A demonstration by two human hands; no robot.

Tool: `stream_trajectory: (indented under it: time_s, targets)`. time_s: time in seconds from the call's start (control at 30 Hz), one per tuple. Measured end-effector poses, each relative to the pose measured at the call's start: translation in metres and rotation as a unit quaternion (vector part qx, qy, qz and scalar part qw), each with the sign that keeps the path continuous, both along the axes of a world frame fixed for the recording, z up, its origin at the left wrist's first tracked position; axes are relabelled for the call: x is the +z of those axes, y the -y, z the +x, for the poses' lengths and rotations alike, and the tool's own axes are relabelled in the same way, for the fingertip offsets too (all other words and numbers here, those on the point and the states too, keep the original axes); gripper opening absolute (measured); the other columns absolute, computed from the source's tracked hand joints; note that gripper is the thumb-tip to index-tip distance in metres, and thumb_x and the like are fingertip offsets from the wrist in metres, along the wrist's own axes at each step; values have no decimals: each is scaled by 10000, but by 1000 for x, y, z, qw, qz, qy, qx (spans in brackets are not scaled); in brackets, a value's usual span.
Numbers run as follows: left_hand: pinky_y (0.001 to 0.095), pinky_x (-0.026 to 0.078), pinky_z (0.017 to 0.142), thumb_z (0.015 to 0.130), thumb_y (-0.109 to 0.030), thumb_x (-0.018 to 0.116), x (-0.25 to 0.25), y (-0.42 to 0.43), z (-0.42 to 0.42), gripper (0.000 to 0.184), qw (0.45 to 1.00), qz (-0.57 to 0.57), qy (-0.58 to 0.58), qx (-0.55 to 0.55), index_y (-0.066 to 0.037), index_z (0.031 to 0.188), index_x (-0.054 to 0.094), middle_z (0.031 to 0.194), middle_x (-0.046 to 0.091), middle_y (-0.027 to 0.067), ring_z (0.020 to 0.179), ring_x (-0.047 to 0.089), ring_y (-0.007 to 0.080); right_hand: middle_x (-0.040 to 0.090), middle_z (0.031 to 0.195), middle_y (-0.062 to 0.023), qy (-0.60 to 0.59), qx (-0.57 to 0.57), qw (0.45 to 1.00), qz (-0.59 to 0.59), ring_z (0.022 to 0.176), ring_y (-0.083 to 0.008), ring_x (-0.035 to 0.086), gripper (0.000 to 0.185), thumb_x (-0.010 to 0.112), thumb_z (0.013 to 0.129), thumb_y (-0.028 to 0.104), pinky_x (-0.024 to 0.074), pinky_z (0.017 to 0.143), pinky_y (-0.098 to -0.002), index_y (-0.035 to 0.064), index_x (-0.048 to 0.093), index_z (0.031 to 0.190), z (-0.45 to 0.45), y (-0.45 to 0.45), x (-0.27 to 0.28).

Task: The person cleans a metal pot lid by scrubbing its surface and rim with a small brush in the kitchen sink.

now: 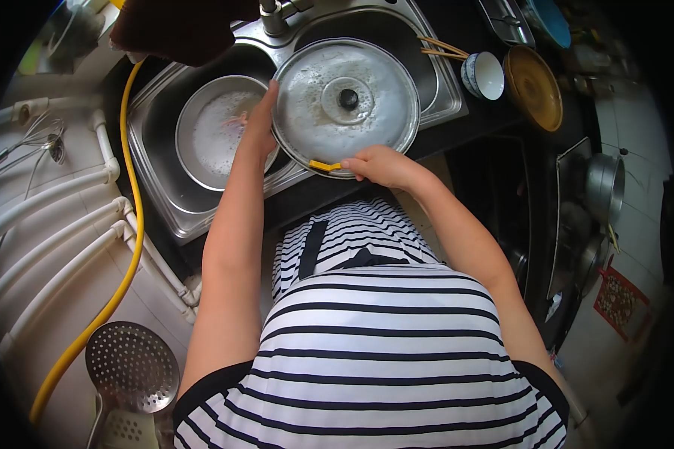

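Note:
A round glass lid [314,82] with a metal rim and a black knob [349,99] is held over the divider and right bowl of the sink. Wet, cloudy patches cover its surface. My left hand [260,123] is closed on the lid's left edge, its thumb at the rim. At the near edge, my right hand [378,165] pinches a small, bent yellow strip [324,166] against the rim. Its exact kind is unclear. Left of the lid, a metal basin [191,135] holds sudsy water and something pinkish [237,120].
The double sink [174,218] has a faucet [275,21] behind. Bowls [488,75], chopsticks [443,49] and a brown plate [533,87] sit at right. A yellow hose [131,187], white pipes [45,198] and a skimmer [132,367] are at left. A dark object [180,26] hangs above.

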State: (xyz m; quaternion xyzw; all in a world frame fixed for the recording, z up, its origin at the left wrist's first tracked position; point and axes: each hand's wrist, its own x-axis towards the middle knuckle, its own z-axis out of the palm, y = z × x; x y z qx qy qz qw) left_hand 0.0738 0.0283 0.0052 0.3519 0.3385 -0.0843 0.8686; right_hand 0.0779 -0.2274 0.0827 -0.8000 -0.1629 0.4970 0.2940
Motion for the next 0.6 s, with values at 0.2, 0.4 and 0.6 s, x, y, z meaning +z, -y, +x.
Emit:
stream_trajectory:
  time_s: [0.2,0.4,0.6]
  targets:
    - [341,482,940,1006,-417,526,-23,11,0,515,986,161,-30,-35,53,1202,598,1094,663,133,999,618,214,628,675,-97,-3,-1,1000,-20,636,-203,569,493,567,947,447,470,661,-345,12,662,736,-1,35,13]
    - [339,474,958,1029,-422,472,-20,35,-19,543,981,178,12,72,70,1243,556,1186,625,151,1085,588,219,631,686,-64,-56,-37,996,-58,647,-155,559,497,565,950,443,463,646,-319,12,657,720,-1,29,7]
    - [321,491,900,1048,-377,449,-17,41,-20,485,972,229,-17,56,60,1216,577,1107,653,128,975,618,194,626,669,-108,-9,-107,991,77,643,-213,571,487,537,957,425,464,656,-346,10,657,731,-17,-24,-12]
